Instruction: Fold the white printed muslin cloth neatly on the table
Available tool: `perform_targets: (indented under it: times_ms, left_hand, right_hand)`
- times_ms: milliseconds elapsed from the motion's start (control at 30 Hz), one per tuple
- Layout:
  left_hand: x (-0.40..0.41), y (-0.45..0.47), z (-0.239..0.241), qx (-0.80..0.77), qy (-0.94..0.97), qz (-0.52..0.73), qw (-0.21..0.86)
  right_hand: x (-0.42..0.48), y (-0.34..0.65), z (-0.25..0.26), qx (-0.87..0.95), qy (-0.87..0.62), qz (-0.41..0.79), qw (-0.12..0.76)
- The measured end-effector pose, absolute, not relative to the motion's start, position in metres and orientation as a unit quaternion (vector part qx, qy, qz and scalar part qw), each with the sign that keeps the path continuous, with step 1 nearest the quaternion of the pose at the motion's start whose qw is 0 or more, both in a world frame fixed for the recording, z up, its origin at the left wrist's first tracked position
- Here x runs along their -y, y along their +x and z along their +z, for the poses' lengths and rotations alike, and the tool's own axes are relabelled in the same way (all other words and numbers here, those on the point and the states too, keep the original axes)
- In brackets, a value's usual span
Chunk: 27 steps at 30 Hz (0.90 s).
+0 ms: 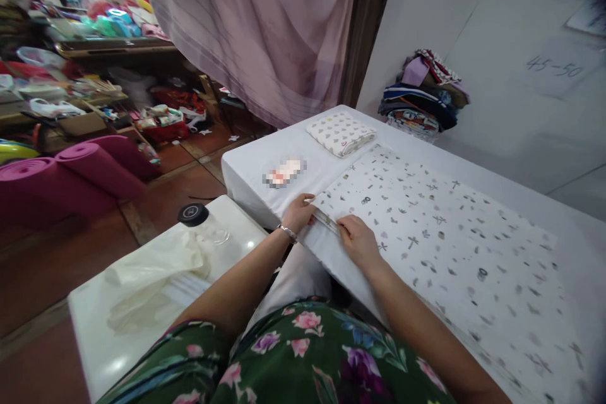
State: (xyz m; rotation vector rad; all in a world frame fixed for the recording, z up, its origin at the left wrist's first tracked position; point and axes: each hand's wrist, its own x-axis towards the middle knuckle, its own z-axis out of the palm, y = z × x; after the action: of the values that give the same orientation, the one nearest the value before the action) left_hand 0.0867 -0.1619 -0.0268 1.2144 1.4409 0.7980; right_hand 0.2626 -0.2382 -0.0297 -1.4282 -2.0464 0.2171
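A white cloth printed with small grey and brown motifs (426, 227) lies spread flat over the white-covered table (269, 151). My left hand (299, 213) pinches the cloth's near left corner, a bracelet on its wrist. A short way to the right, my right hand (356, 237) grips the same near edge, fingers curled over it. Between the two hands the edge shows as a narrow layered fold. A folded cloth with a grey pattern (341, 134) rests beyond, near the table's far end. A small item blurred by pixels (285, 172) lies left of it.
At my left stands a white stool or low table (142, 252) bearing a crumpled plastic bag (156, 278) and a black round lid (193, 214). Rolled pink mats (85, 170) lie farther left. A pile of folded clothes (423, 98) sits against the wall; a pink curtain (265, 25) hangs behind.
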Motion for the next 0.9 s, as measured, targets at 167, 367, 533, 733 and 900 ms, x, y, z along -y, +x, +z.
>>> perform_targets:
  times_ms: [167,367,533,733,900]
  left_hand:
    - [0.172,0.085,-0.026,-0.614,0.613,0.340,0.364]
    - [0.182,0.083,-0.021,-0.606,0.705,0.298,0.216]
    - [0.180,0.080,-0.016,-0.613,0.728,0.249,0.180]
    - [0.178,0.078,-0.011,-0.627,0.716,0.241,0.190]
    - [0.174,0.081,-0.007,-0.625,0.681,0.264,0.274]
  right_hand:
    - [0.238,0.263,-0.029,0.785,-0.545,0.059,0.289]
    - [0.240,0.262,-0.028,0.793,-0.544,0.038,0.272]
    - [0.241,0.262,-0.026,0.802,-0.539,0.023,0.255]
    - [0.241,0.259,-0.024,0.808,-0.547,0.024,0.217]
    - [0.241,0.259,-0.025,0.804,-0.552,0.023,0.220]
